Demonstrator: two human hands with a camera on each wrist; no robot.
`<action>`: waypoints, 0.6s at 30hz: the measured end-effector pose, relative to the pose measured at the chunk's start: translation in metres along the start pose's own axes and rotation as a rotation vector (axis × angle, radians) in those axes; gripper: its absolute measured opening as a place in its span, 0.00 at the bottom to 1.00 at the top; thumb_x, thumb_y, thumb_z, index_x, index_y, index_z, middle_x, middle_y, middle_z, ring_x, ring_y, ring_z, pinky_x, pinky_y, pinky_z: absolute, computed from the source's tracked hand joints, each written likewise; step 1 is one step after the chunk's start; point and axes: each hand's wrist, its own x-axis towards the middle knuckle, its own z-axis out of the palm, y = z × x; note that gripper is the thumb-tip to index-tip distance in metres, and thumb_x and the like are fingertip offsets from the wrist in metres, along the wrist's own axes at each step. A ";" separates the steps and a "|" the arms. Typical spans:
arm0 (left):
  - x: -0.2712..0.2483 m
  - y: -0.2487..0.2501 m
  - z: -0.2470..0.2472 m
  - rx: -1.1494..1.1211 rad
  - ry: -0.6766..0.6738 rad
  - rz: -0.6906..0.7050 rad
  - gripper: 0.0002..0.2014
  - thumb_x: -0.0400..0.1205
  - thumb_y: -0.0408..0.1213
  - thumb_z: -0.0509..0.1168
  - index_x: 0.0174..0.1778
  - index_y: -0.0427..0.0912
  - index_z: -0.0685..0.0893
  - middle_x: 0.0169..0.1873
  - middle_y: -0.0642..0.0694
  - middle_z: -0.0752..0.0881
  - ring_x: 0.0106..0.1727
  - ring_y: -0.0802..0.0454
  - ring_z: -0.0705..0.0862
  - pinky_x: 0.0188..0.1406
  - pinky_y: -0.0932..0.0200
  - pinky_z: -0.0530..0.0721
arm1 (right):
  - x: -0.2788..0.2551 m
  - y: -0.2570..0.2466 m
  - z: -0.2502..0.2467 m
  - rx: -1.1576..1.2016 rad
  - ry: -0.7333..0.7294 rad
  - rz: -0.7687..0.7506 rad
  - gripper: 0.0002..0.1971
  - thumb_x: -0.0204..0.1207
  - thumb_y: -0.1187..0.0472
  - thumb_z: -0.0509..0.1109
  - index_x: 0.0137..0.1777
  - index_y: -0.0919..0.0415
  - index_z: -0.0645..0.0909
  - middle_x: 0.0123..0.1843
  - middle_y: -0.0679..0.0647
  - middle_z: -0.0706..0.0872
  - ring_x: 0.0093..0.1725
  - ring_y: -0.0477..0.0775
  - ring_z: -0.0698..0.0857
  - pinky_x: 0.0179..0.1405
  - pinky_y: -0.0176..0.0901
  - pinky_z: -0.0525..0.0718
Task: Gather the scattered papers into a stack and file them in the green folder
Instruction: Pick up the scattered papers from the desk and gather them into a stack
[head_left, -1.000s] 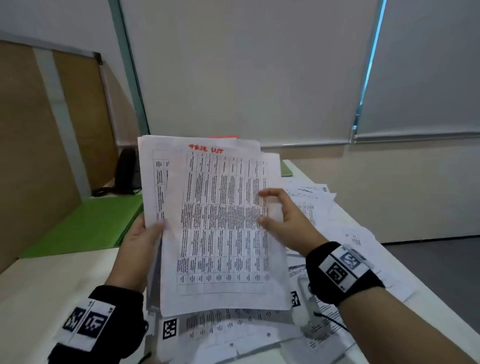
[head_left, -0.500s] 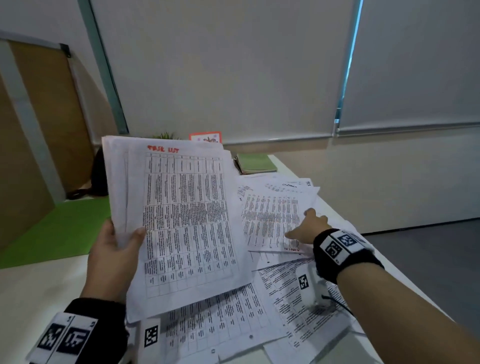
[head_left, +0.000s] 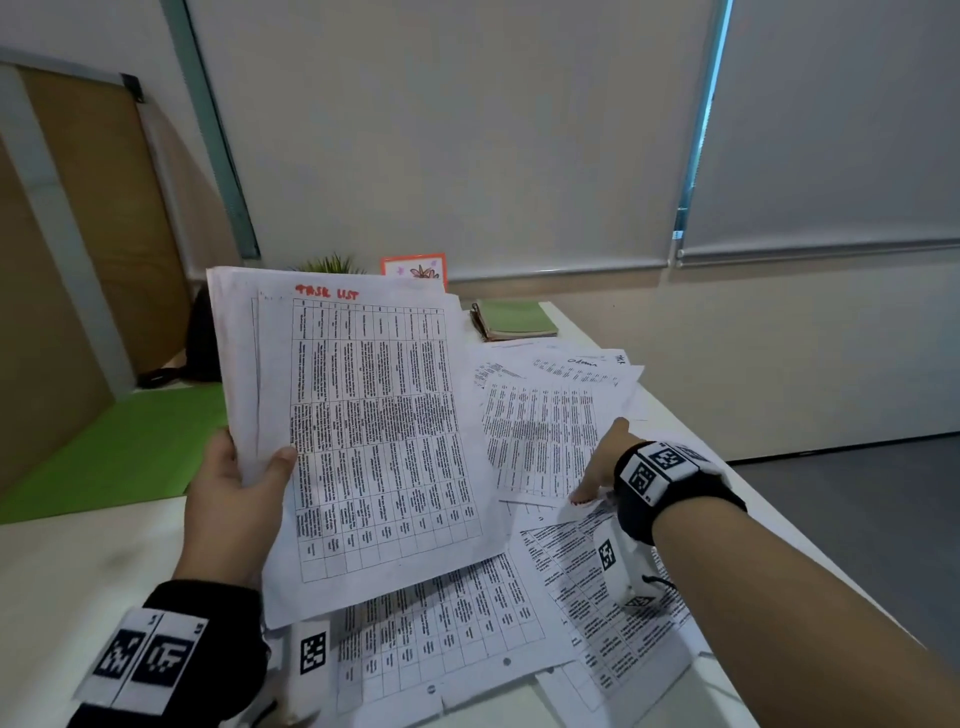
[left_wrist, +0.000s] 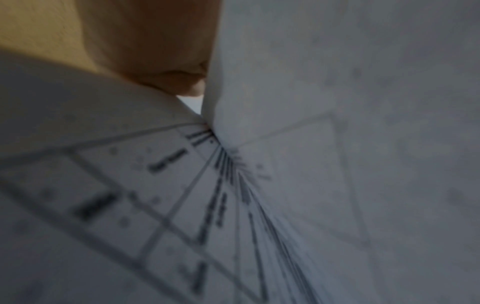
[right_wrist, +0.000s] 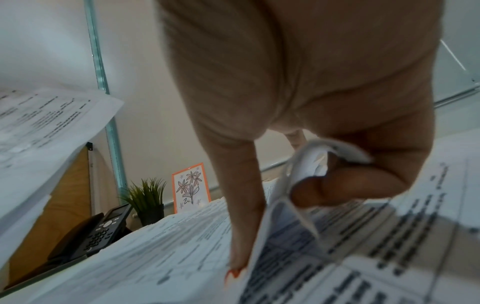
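Observation:
My left hand (head_left: 260, 467) grips a stack of printed papers (head_left: 363, 426) by its left edge and holds it upright above the table; the top sheet has a red handwritten heading. In the left wrist view the stack (left_wrist: 337, 144) fills the frame, blurred. My right hand (head_left: 592, 478) is down on a loose table-printed sheet (head_left: 540, 431) to the right. In the right wrist view its thumb lies on top and curled fingers (right_wrist: 337, 191) sit under the lifted edge of that sheet (right_wrist: 298, 164). More loose sheets (head_left: 441, 623) lie under and around it. The green folder (head_left: 114, 447) lies flat at the left.
A green notebook (head_left: 514, 319) sits at the back of the white table (head_left: 78, 571). A framed flower picture (head_left: 415, 270), a small plant (right_wrist: 148, 197) and a desk phone (right_wrist: 103, 230) stand at the back left. The table's right edge drops to the floor.
My right hand let go of the held stack, moved right and down to the table, and now pinches the edge of a loose sheet. The left hand keeps the stack.

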 end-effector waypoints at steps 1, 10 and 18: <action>0.000 0.000 0.000 -0.006 0.000 -0.004 0.13 0.82 0.31 0.65 0.60 0.47 0.76 0.53 0.45 0.85 0.51 0.46 0.84 0.54 0.53 0.77 | 0.000 0.001 0.000 0.008 0.011 -0.014 0.58 0.61 0.53 0.84 0.80 0.70 0.46 0.74 0.67 0.73 0.71 0.67 0.76 0.70 0.60 0.76; -0.004 0.006 -0.003 -0.026 0.013 -0.042 0.13 0.82 0.30 0.64 0.61 0.45 0.76 0.48 0.50 0.84 0.47 0.54 0.84 0.55 0.52 0.77 | -0.006 0.010 -0.002 0.304 0.086 -0.238 0.40 0.71 0.69 0.73 0.79 0.64 0.55 0.44 0.56 0.79 0.46 0.59 0.80 0.48 0.49 0.83; -0.002 0.001 -0.013 -0.014 0.019 -0.078 0.13 0.83 0.29 0.63 0.61 0.45 0.75 0.55 0.44 0.84 0.52 0.45 0.83 0.58 0.52 0.77 | -0.032 0.018 -0.017 0.809 0.441 -0.457 0.22 0.77 0.75 0.59 0.65 0.51 0.72 0.46 0.56 0.77 0.32 0.55 0.77 0.33 0.46 0.77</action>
